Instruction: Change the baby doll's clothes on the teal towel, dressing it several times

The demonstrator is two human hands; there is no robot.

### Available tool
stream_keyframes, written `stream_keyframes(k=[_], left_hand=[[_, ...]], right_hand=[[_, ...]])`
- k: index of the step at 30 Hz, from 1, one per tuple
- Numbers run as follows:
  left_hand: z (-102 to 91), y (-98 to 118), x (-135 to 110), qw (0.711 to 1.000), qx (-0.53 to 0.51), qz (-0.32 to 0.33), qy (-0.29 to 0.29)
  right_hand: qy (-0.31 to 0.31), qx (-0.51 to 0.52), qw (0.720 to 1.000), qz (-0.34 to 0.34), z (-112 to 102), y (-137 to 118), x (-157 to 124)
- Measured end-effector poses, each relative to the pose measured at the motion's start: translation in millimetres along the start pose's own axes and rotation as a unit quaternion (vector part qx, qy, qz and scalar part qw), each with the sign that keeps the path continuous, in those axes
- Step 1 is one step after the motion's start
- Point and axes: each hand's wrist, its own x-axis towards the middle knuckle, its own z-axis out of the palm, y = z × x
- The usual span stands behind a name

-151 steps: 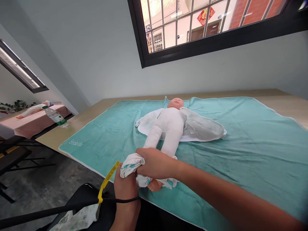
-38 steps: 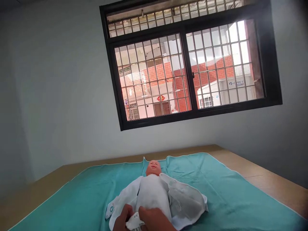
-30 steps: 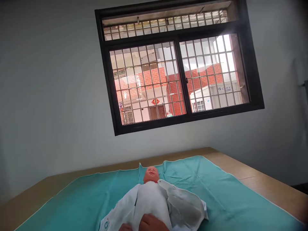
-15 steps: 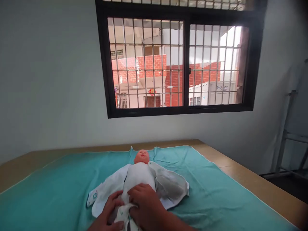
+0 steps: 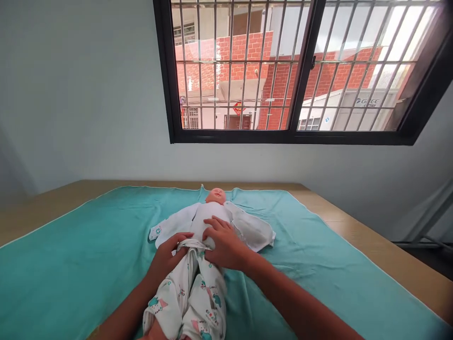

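A baby doll (image 5: 218, 195) lies on its back, head toward the wall, on a teal cloth (image 5: 106, 264). Beneath its body a white baby shirt (image 5: 253, 226) is spread wide to both sides. White baby pants (image 5: 205, 297) with a coloured print cover the doll's legs, and a foot shows at the lower left leg opening. My left hand (image 5: 171, 250) is closed on the waistband at its left side. At the right side, my right hand (image 5: 224, 243) grips the waistband with the thumb below, its fingers resting over the doll's belly.
The cloth lies on a wooden table (image 5: 339, 231) whose edges show at both sides and at the back. Behind it stands a white wall (image 5: 88, 94) with a barred, dark-framed window (image 5: 230, 137). A metal frame (image 5: 435, 212) is at the right.
The view has tilted down, so the pants and both forearms now show more fully. Both hands remain at the waistband; the right fingers lie a little more spread on the belly.
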Motion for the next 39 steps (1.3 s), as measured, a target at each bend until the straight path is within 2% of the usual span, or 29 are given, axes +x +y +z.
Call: stream_keyframes(k=[4, 7, 9, 11, 14, 17, 20, 23, 25, 27, 30, 34, 39], left_hand=[[4.0, -3.3, -2.3, 0.991, 0.087, 0.094, 0.029], [5.6, -3.2, -2.9, 0.973, 0.138, 0.181, 0.035], [5.4, 0.5, -2.6, 0.967, 0.154, 0.201, 0.025], [4.1, 7.1, -0.4, 0.966, 0.176, 0.189, 0.003], [1.8, 18.4, 10.3, 0.965, 0.224, 0.132, -0.045], [3.1, 24.9, 30.6, 0.963, 0.254, 0.066, -0.066], [10.4, 24.7, 52.1, 0.967, 0.244, 0.026, -0.072], [18.3, 21.2, 63.2, 0.985, 0.154, -0.011, -0.072], [19.5, 19.2, 63.2, 0.995, 0.067, -0.046, -0.064], [16.3, 17.9, 59.7, 0.994, -0.007, -0.091, -0.067], [7.3, 17.2, 53.8, 0.981, -0.074, -0.135, -0.114], [0.2, 17.5, 50.4, 0.975, -0.066, -0.111, -0.179], [3.4, 20.6, 46.5, 0.99, 0.005, 0.012, -0.141]], right_hand=[[-0.028, -0.023, 0.999, 0.016, -5.9, 9.0, -9.4], [0.005, -0.024, 1.0, -0.013, -4.2, 12.0, -10.6], [0.033, -0.016, 0.999, -0.022, -2.6, 13.6, -10.0], [0.049, -0.015, 0.999, -0.008, -2.0, 15.5, -9.8], [0.057, -0.03, 0.998, 0.026, -3.0, 20.1, -9.9], [0.076, -0.035, 0.995, 0.053, -4.2, 29.1, -7.8], [0.109, -0.013, 0.991, 0.081, -3.2, 43.9, -4.0], [0.14, 0.064, 0.979, 0.13, 1.4, 59.7, -2.6], [0.138, 0.138, 0.969, 0.154, 5.6, 66.9, -3.9], [0.126, 0.188, 0.963, 0.142, 9.1, 70.3, -6.2], [0.126, 0.202, 0.967, 0.091, 10.7, 70.4, -9.6], [0.131, 0.21, 0.966, 0.076, 8.5, 70.1, -13.8], [0.128, 0.216, 0.964, 0.083, 8.2, 69.1, -17.3]])
